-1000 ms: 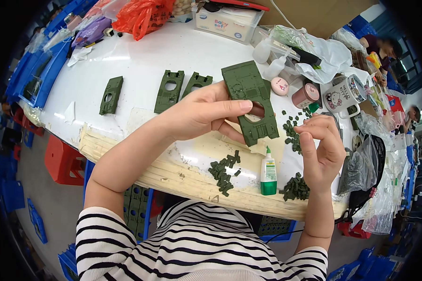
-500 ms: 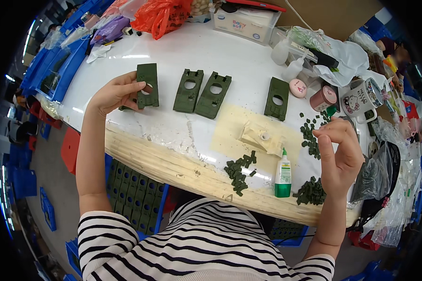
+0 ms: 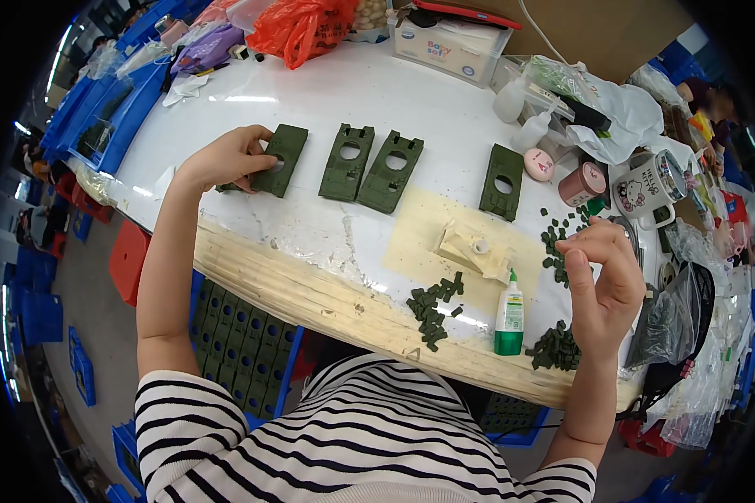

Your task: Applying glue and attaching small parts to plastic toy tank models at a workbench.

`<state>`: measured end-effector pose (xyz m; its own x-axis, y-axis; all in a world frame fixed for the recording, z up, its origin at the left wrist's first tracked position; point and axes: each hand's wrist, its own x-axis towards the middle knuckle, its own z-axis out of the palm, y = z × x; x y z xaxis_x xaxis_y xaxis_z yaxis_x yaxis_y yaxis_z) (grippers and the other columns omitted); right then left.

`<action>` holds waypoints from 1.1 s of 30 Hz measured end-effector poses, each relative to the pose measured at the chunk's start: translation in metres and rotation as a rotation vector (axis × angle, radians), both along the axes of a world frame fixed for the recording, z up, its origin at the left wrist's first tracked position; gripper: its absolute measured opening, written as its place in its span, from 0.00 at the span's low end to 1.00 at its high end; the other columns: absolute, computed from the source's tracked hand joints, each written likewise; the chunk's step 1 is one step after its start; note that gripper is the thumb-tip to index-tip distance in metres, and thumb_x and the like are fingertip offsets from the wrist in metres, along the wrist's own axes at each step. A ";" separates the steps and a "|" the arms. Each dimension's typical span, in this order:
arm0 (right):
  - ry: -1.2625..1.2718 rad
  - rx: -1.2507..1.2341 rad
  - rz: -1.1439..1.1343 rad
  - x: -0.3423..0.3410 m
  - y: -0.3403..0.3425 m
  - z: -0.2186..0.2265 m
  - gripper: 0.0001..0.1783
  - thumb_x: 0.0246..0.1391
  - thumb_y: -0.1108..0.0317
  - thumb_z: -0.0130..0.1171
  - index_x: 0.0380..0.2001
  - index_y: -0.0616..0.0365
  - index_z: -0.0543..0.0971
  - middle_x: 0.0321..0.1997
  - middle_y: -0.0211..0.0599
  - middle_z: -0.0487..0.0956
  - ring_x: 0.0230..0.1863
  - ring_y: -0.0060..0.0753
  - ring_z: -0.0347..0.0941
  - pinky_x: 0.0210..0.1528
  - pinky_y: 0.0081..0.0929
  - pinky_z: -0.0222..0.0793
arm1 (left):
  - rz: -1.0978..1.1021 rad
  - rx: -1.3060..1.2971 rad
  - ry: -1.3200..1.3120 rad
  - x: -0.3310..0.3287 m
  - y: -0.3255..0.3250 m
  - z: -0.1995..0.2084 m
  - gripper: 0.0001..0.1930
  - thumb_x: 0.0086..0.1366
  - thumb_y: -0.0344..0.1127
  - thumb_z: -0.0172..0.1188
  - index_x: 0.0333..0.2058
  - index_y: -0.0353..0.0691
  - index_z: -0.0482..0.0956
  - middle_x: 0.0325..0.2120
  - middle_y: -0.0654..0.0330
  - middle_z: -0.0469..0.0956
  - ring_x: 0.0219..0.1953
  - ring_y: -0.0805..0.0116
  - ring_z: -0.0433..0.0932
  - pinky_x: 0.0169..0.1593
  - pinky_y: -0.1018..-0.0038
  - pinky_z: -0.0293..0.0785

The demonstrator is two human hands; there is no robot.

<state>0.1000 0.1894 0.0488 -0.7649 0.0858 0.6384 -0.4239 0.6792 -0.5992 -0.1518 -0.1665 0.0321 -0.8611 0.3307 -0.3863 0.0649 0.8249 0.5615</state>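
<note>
My left hand (image 3: 236,159) is closed on the left edge of a dark green plastic model hull (image 3: 292,144) with a round hole, at the table's left. The hull appears to rest on the table. Beneath that hand, the end of another dark green piece (image 3: 226,187) peeks out. Two similar hulls (image 3: 337,181) (image 3: 383,193) lie just to the right, and a further green hull (image 3: 505,159) lies farther right. My right hand (image 3: 606,281) is raised over the table's right side, fingers loosely curled and thumb slightly apart, with nothing visible between them.
A cream-coloured block (image 3: 457,243) sits on a yellowish sheet (image 3: 411,226). A green-capped glue bottle (image 3: 509,318) stands near the front edge, between piles of small green pieces (image 3: 432,310) (image 3: 554,348). A white mug (image 3: 637,191), pink jar (image 3: 580,183) and clear box (image 3: 445,50) line the back.
My left hand has moved the green hull rightward and down, closer to the two hulls. The view has shifted slightly. My right hand keeps nearly the same pose.
</note>
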 end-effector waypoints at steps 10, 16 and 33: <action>-0.005 0.037 0.003 0.001 0.000 0.002 0.02 0.46 0.78 0.62 0.26 0.62 0.80 0.25 0.35 0.75 0.28 0.29 0.67 0.42 0.30 0.63 | -0.083 -0.270 0.432 0.000 0.007 -0.007 0.19 0.53 0.29 0.64 0.44 0.32 0.75 0.19 0.56 0.75 0.23 0.65 0.75 0.30 0.69 0.70; 0.010 0.080 0.014 0.001 0.002 0.003 0.02 0.46 0.78 0.62 0.26 0.63 0.80 0.25 0.35 0.75 0.27 0.29 0.67 0.40 0.28 0.64 | -0.072 -0.362 0.525 -0.003 0.003 -0.015 0.18 0.53 0.27 0.63 0.44 0.31 0.74 0.21 0.53 0.78 0.26 0.59 0.77 0.34 0.67 0.73; 0.023 0.079 0.000 0.003 0.008 0.008 0.02 0.45 0.79 0.63 0.26 0.63 0.81 0.24 0.36 0.76 0.28 0.29 0.68 0.39 0.28 0.64 | -0.917 -0.164 0.822 0.056 0.106 0.002 0.30 0.39 0.36 0.74 0.44 0.38 0.74 0.54 0.53 0.65 0.59 0.51 0.60 0.60 0.60 0.64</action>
